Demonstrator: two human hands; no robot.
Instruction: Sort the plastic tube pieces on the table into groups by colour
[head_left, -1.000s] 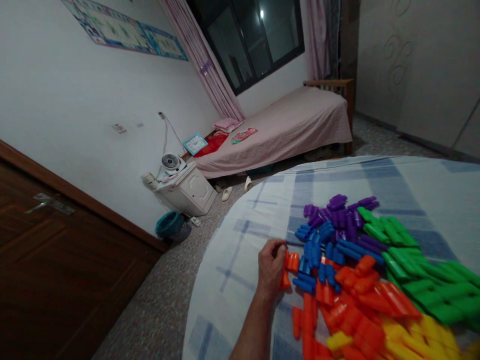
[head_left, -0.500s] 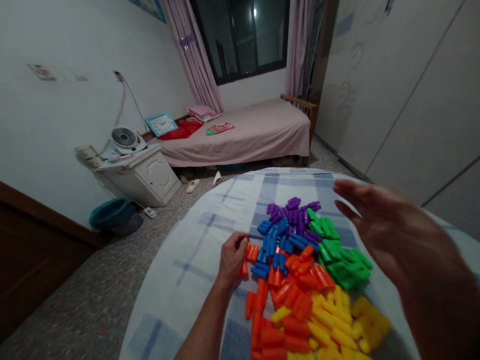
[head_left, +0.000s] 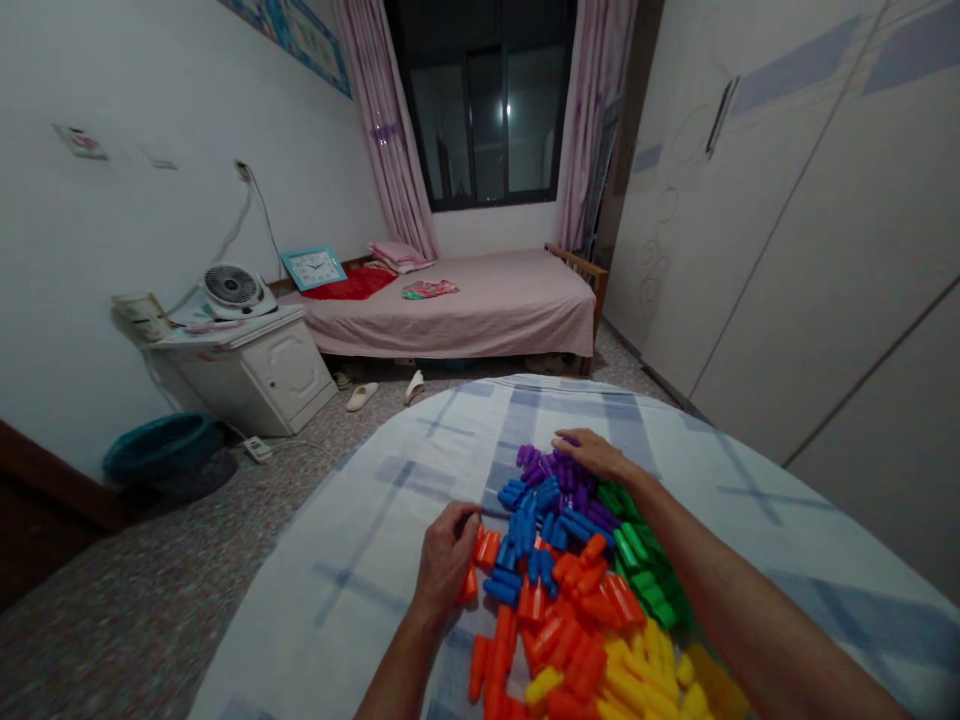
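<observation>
My left hand (head_left: 448,556) rests on the cloth at the left edge of the pile, its fingers curled beside orange pieces (head_left: 487,549); whether it holds one is hidden. My right hand (head_left: 592,452) reaches over the far side of the pile, fingers on the purple pieces (head_left: 571,487), and its grip cannot be made out. Blue pieces (head_left: 526,525) lie between the hands. Green pieces (head_left: 637,550) sit partly under my right forearm. More orange pieces (head_left: 566,640) and yellow pieces (head_left: 645,675) fill the near part of the pile.
The round table wears a white and blue checked cloth (head_left: 375,530). Beyond it stand a bed (head_left: 465,320), a white cabinet (head_left: 289,370) with a fan (head_left: 232,288), and a teal bin (head_left: 161,445). A wardrobe (head_left: 750,230) is at the right.
My right hand has come from the right, above the table, to the purple pieces. My left hand stays beside the orange pieces. The camera view has tilted up slightly.
</observation>
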